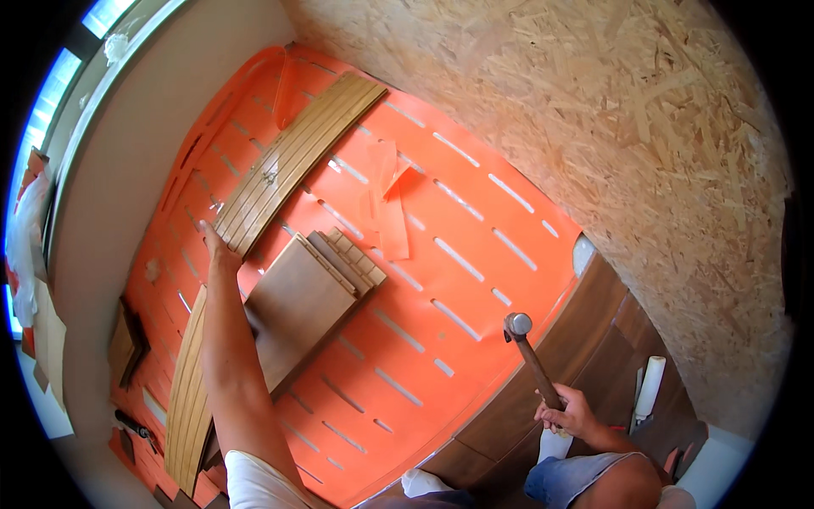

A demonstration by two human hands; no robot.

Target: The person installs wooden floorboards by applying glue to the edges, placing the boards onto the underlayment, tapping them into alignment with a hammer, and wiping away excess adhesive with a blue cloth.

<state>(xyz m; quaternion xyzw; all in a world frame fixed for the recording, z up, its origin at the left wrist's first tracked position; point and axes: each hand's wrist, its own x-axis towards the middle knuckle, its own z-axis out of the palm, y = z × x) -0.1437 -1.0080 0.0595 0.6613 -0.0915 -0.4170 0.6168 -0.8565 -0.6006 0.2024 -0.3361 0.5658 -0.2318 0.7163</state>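
My left hand [217, 248] reaches far out over the orange underlay [441, 297] and rests on the near end of a long stack of light wooden planks [292, 157]. My right hand [566, 413] grips the wooden handle of a hammer [527, 349], its metal head raised above the edge of the laid dark floorboards [585, 339]. A stack of short brown board pieces [309, 297] lies just right of my left forearm.
An OSB wall [610, 127] runs along the right. A second stack of long planks [188, 399] lies at the lower left. A white tube [650, 386] rests on the dark floor. Loose orange strips [386, 204] lie on the underlay. A window [51, 102] is at upper left.
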